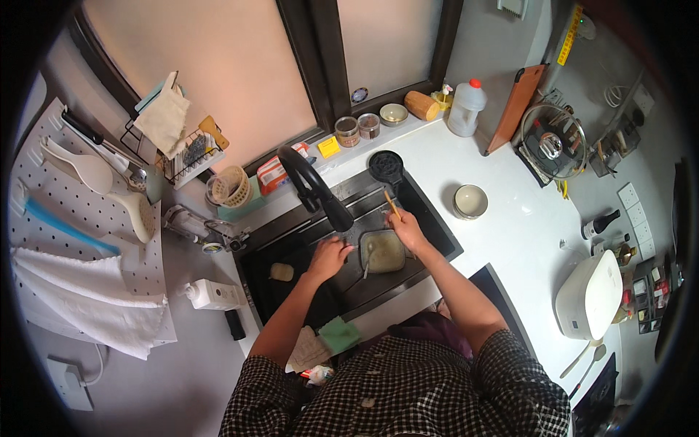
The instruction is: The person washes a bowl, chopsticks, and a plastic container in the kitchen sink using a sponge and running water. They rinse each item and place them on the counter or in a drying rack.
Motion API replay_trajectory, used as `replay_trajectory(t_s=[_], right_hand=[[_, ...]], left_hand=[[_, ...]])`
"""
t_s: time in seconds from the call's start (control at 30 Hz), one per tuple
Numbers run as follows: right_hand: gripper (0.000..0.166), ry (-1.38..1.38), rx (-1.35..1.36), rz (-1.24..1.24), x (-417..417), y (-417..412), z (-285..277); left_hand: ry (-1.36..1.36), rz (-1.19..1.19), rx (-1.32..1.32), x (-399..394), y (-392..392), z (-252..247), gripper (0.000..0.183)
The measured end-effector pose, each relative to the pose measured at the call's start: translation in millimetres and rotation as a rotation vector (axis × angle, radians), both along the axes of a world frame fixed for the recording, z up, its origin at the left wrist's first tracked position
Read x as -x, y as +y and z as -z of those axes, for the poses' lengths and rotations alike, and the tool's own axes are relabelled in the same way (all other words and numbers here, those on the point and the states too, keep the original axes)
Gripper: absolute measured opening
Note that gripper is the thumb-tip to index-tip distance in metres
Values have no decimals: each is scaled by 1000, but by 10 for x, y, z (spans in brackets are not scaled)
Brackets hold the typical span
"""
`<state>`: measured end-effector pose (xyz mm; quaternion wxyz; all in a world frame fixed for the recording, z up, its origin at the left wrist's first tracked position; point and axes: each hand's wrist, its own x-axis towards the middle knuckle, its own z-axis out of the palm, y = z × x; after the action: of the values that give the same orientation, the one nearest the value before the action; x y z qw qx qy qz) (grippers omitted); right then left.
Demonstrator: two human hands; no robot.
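Note:
Over the black sink (322, 284), my right hand (406, 232) grips a bundle of wooden chopsticks (391, 204), their ends pointing up toward the window. To its left, beside the tap, is my left hand (329, 258), fingers bent, with what looks like the end of a thin metal utensil at the fingertips; the rest is hidden. Between the hands a squarish container (384, 251) holds cloudy liquid and a spoon (368, 261) leaning on its rim. A black curved faucet (322, 191) arches above the basin. A pale sponge (282, 272) lies at the sink's left.
Right of the sink stand cream bowls (470, 201). A white rice cooker (590, 295) is farther right. Jars (347, 131) and a small bowl (394, 113) line the window ledge. A pump bottle (213, 295) lies left in view, and green cloth (338, 334) hangs at the front edge.

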<state>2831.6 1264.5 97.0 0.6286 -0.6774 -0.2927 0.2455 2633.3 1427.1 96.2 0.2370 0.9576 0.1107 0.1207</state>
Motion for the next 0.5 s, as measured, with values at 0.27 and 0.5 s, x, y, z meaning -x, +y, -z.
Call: replay_trajectory(t_s=[0.27, 0.5], right_hand=[[40, -469, 245, -209, -457, -341, -481], [51, -493, 334, -148, -730, -390, -678]], left_hand=[[5, -65, 26, 368, -17, -248, 16], [45, -113, 64, 259, -198, -553, 15]])
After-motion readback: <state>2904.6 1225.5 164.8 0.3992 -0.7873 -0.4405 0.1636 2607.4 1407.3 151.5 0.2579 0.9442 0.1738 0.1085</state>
